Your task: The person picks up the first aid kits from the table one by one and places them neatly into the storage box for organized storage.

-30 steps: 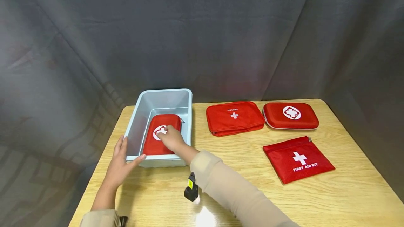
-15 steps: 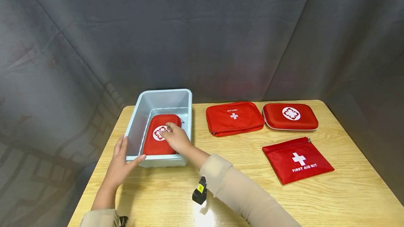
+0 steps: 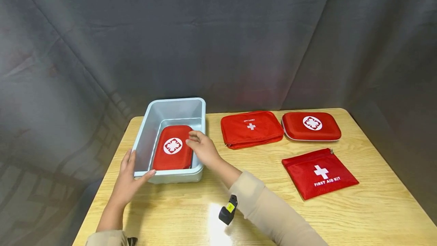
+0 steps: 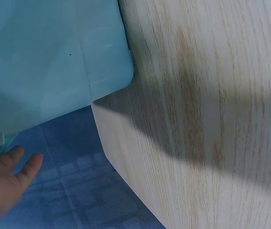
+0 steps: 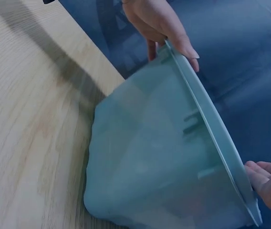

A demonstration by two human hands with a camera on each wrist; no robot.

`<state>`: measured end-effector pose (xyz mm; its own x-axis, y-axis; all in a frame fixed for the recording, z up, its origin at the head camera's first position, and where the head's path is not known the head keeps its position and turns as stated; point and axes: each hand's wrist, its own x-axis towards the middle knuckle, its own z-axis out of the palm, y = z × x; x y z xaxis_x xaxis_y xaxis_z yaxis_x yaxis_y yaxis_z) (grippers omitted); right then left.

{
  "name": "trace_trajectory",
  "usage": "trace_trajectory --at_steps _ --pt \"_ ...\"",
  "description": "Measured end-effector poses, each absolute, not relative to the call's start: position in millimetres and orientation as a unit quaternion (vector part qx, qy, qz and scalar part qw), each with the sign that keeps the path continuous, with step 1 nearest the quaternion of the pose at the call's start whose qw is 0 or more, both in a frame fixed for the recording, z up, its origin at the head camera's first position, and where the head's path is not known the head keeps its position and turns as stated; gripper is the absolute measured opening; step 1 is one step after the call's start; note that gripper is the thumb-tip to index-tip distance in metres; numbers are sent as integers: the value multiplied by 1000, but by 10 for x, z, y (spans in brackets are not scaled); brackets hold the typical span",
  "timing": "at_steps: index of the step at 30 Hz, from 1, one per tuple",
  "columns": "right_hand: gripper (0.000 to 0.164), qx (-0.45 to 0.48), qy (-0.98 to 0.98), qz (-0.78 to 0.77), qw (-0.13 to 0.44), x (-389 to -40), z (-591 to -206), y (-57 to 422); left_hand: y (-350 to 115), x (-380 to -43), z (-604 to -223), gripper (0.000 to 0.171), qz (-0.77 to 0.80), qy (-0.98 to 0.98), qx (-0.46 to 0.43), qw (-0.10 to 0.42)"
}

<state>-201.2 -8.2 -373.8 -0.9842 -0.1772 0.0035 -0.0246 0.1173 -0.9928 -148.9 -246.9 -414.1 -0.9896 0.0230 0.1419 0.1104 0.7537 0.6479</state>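
Observation:
In the head view, a light blue-grey plastic bin [image 3: 177, 177] stands at the table's left side. A red hard-shell first aid case [image 3: 173, 158] with a white round emblem lies in it. My left hand [image 3: 127, 181] rests against the bin's near left corner, thumb spread along the front rim and fingers on the left side. Above the bin's right rim is my right hand [image 3: 205, 150], fingers loosely bent and holding nothing, apart from the case. The right wrist view shows the bin's outer wall [image 5: 145, 143], with the left hand [image 5: 161, 24] at its corner.
To the right lie a red first aid pouch [image 3: 254, 128], a second red hard case [image 3: 310, 126] and a flat red zip bag [image 3: 319, 174] marked FIRST AID KIT. They share the wooden table [image 3: 191, 215] with the bin. A grey curtain [image 3: 218, 41] hangs behind.
My right hand has come off the case's emblem and moved right to the bin's right rim. The case stays in the bin. My left hand keeps its place at the corner.

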Motion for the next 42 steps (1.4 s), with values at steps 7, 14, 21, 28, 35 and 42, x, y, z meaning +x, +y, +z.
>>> trace_trajectory --at_steps 7,14,21,28,35,42 --pt "30 -61 716 -695 29 -2016 -3769 185 -2455 -1477 -4135 92 -355 -932 -34 59" --pt "30 -35 701 -712 17 -2048 -3938 442 -2471 -1444 -4153 92 -362 -930 -34 58" --pt "30 -4 712 -702 15 -2036 -4161 612 -2495 -1418 -4201 92 -360 -930 -31 60" --pt "29 45 710 -703 7 -2062 -4334 735 -2505 -1420 -4187 92 -359 -931 -30 65" --pt "30 80 708 -702 11 -2086 -4445 861 -2488 -1444 -4144 92 -358 -930 -34 69" --pt "26 120 699 -705 3 -2111 -4528 982 -2476 -1477 -4156 92 -361 -929 -41 73"
